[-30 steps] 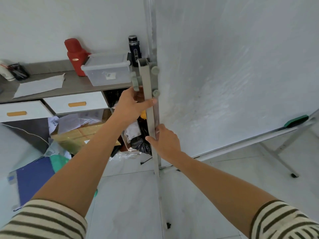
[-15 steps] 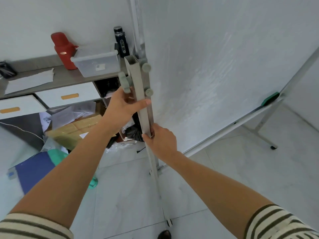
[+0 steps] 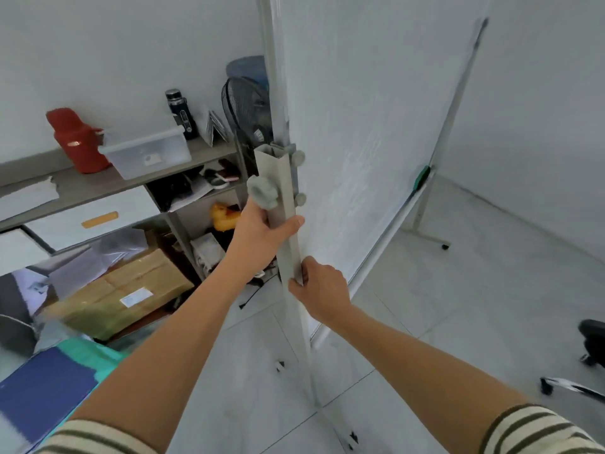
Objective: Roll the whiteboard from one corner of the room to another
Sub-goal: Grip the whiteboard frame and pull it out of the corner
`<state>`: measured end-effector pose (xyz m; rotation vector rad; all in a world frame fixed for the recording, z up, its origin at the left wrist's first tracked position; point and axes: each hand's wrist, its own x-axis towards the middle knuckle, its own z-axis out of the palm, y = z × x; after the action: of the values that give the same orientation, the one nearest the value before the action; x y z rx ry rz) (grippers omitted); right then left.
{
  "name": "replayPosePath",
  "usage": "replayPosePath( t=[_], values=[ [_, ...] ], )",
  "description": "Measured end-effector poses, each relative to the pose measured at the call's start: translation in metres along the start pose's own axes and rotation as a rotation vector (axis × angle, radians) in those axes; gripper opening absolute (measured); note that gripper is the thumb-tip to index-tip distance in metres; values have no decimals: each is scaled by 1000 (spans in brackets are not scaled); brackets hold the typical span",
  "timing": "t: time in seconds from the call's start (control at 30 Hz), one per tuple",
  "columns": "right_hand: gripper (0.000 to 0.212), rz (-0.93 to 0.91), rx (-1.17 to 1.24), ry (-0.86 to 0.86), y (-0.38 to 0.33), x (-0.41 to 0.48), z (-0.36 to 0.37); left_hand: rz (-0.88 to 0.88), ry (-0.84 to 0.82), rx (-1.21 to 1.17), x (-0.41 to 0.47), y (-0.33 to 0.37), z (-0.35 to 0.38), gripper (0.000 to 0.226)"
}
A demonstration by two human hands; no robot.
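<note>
The whiteboard [image 3: 370, 132] stands edge-on in front of me, its white face stretching away to the right. Its grey upright post [image 3: 284, 204] rises right before me, with round knobs near the top. My left hand [image 3: 262, 237] is wrapped around the post just below the lowest knob. My right hand [image 3: 322, 291] grips the same post a little lower. The post's base with castors [image 3: 352, 439] rests on the tiled floor at the bottom. A green eraser [image 3: 422, 176] lies on the board's tray at the far end.
A desk [image 3: 108, 185] with a red flask [image 3: 77, 139], a clear plastic box [image 3: 147, 152] and a black bottle [image 3: 181, 114] stands on the left. A fan [image 3: 245, 109], a cardboard box [image 3: 124, 296] and papers crowd the floor there. An office chair base [image 3: 589, 362] sits at right.
The board has swung and its near post has shifted away from the desk, showing the fan and more shelf behind it. Both hands keep their grip on the post.
</note>
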<state>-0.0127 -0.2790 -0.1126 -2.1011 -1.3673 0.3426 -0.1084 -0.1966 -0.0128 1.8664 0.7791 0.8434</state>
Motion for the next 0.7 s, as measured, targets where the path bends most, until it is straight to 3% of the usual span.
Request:
replayPosePath(
  t=[0.33, 0.7],
  values=[
    [27, 166, 67, 42, -65, -148, 30, 13, -106, 46, -135, 19, -49, 25],
    [29, 65, 97, -46, -118, -295, 48, -73, -2, 106, -304, 51, -96, 9]
  ],
)
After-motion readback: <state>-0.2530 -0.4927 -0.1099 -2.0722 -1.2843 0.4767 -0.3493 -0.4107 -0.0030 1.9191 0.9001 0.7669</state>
